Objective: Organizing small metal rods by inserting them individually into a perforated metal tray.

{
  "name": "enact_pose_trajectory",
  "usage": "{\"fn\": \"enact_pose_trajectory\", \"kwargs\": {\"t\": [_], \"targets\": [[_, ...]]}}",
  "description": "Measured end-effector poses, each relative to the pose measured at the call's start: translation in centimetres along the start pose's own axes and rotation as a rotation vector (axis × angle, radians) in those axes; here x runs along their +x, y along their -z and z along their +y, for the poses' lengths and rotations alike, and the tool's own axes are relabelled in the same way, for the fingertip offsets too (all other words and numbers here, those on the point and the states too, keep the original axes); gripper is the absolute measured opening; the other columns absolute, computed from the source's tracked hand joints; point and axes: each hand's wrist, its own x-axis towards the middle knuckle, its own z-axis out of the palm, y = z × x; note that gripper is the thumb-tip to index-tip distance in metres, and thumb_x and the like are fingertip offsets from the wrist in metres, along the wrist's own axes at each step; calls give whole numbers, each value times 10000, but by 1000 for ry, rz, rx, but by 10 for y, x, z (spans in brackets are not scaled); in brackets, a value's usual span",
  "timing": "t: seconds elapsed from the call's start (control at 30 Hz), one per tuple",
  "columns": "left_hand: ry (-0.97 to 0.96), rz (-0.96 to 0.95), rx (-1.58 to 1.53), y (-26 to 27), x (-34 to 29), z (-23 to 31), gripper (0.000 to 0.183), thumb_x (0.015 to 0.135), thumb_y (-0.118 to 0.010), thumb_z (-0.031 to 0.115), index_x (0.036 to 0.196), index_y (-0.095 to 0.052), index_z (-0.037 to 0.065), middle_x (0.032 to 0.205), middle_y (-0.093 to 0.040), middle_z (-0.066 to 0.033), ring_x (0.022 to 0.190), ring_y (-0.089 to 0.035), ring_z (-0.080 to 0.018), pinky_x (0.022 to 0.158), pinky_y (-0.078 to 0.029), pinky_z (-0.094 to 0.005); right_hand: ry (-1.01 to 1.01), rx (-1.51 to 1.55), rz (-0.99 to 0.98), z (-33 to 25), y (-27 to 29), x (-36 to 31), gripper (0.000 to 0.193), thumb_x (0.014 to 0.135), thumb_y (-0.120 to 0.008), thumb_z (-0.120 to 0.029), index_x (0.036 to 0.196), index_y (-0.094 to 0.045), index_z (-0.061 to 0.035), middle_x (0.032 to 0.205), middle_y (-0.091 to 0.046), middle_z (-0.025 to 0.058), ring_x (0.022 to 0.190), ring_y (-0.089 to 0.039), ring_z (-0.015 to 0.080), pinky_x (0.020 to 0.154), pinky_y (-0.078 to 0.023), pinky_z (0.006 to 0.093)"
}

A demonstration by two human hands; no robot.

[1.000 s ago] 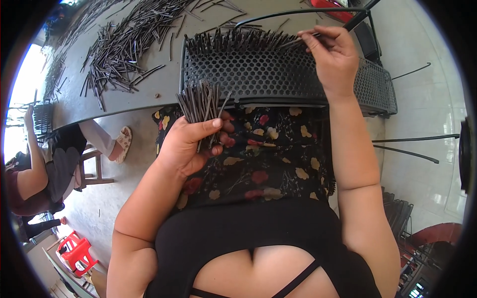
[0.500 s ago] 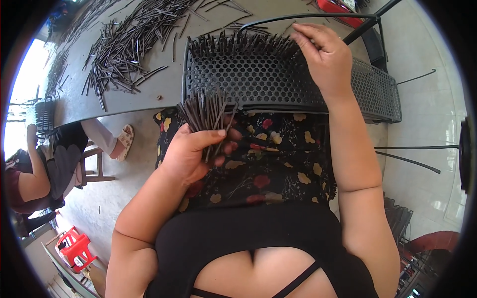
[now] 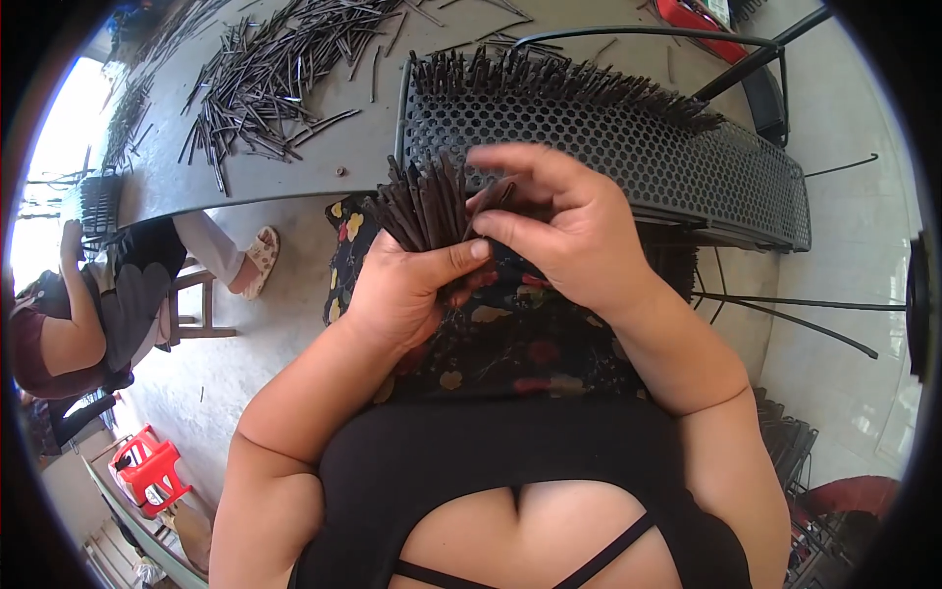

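Observation:
My left hand (image 3: pixel 397 294) is wrapped around a bundle of thin, dark brown sticks (image 3: pixel 417 206), tips fanned upward. Close beside it, my right hand (image 3: pixel 574 221) has its thumb and fingers curled around a short dark stick (image 3: pixel 497 196) at the bundle's right side; the fingertips are slightly blurred. Both hands are above my flowered lap cloth, at the near edge of a dark perforated metal rack (image 3: pixel 549 147). Along the rack's far side, a dense row of the same sticks (image 3: pixel 589 83) stands upright in the holes.
Loose dark sticks (image 3: pixel 285 74) lie piled on the grey table (image 3: pixel 285 182) to the left. A curved metal bar (image 3: pixel 638 32) spans behind the rack. A red tray (image 3: pixel 692 27) is at the far right. Another person (image 3: pixel 83 304) sits at the left; a red stool (image 3: pixel 152 471) stands on the floor.
My right hand has come down from the rack's far row to the bundle in my left hand. The view has shifted, uncovering the row's right part.

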Motion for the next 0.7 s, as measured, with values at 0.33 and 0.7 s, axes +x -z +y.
{"fn": "enact_pose_trajectory", "kwargs": {"t": [0.33,0.7], "targets": [[115,40,80,27,-4,23,306,839,-718,72,1109,-594,-4,854,-637,-112,634,-560,-145,421,-375,-221,343,47,306,-2,16,83,164,865,-703,-29,1021,-657,-7,872,-725,72,772,-695,129,629,-535,226],[148,-22,-108,22,-9,26,269,900,-587,40,1162,-599,-22,1054,-695,-176,894,-706,-266,665,-613,-407,567,-556,246,3,-15,111,138,796,-735,-139,925,-721,-91,812,-714,91,714,-692,263,636,-538,330]]}}
